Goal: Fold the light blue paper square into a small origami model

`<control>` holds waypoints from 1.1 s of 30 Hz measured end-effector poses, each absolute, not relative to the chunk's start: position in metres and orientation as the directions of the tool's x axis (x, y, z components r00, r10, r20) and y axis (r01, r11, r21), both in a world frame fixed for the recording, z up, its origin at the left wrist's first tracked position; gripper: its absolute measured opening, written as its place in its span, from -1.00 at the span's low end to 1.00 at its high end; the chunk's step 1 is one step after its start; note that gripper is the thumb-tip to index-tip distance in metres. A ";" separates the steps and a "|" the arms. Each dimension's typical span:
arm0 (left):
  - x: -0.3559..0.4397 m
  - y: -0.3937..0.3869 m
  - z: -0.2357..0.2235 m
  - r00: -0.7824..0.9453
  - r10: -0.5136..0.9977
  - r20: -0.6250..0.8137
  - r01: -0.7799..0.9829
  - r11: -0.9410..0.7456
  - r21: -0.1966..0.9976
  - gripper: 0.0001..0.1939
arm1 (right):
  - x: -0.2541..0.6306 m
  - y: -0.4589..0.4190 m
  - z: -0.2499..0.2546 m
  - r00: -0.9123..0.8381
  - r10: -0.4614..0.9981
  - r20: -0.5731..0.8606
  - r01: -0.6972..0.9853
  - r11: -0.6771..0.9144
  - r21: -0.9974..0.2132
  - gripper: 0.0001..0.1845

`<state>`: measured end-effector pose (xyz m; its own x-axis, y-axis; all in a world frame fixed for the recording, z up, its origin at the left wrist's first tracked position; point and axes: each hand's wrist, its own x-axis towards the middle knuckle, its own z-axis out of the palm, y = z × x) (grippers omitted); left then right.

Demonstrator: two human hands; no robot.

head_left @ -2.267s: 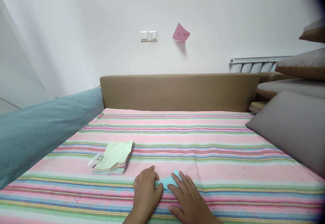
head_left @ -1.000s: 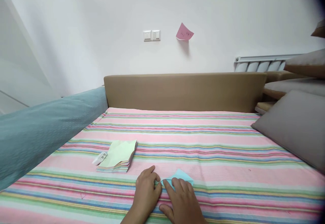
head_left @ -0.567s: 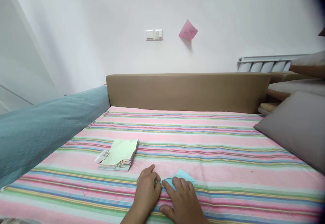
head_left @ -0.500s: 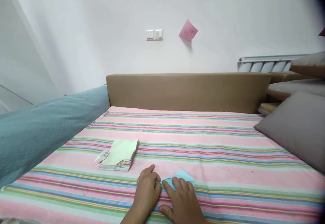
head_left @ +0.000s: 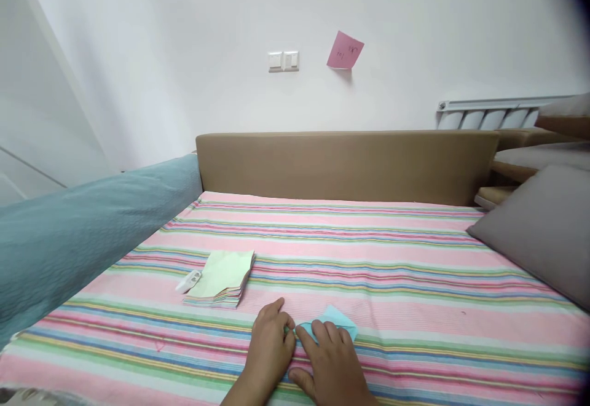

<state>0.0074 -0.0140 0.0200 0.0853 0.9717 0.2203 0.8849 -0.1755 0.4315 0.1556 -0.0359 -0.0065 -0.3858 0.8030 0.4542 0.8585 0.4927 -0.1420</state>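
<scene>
A folded sheet of light blue paper (head_left: 340, 318) lies on the striped bedsheet, partly covered by my hands. My right hand (head_left: 332, 357) rests over it with the fingers laid flat on the paper and the thumb spread to the left on the sheet. At the paper's left tip is my left hand (head_left: 271, 343), its thumb and curled fingers closed on that corner while the index finger points forward. How far the paper reaches beneath the right palm is hidden.
Left of the hands lies a stack of coloured paper (head_left: 225, 274), pale green on top, with a small white object (head_left: 188, 281) touching it. Grey cushions (head_left: 544, 228) are at the right. Behind stands a brown padded board (head_left: 345, 166); a blue-green covered side (head_left: 101, 203) borders the left.
The view has shifted slightly, so everything appears a little farther right. Both hands keep nearly the same place on the blue paper.
</scene>
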 end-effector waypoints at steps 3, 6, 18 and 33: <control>0.008 -0.015 0.022 0.091 0.971 0.222 0.884 -0.181 0.430 -0.75 | 0.154 -0.036 -0.006 -0.370 0.817 0.442 0.863 0.478 -0.161 -0.45; 0.006 -0.016 0.023 0.102 0.971 0.214 0.874 -0.190 0.447 -0.70 | 0.155 -0.037 -0.005 -0.377 0.820 0.431 0.859 0.484 -0.169 -0.41; 0.001 -0.014 0.013 0.219 0.903 0.370 0.890 -0.340 0.305 -0.76 | 0.158 -0.038 -0.011 -0.388 0.799 0.459 0.858 0.495 -0.138 -0.43; 0.002 -0.019 0.019 0.320 0.827 0.462 0.878 -0.443 0.184 -0.79 | 0.167 -0.034 -0.017 -0.336 0.703 0.627 0.879 0.473 -0.060 -0.61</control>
<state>0.0021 -0.0191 0.0188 0.3203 0.8270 0.4621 0.8777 -0.4426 0.1837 0.1670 -0.0338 -0.0169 -0.3356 0.7032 0.6268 0.8791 0.4729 -0.0599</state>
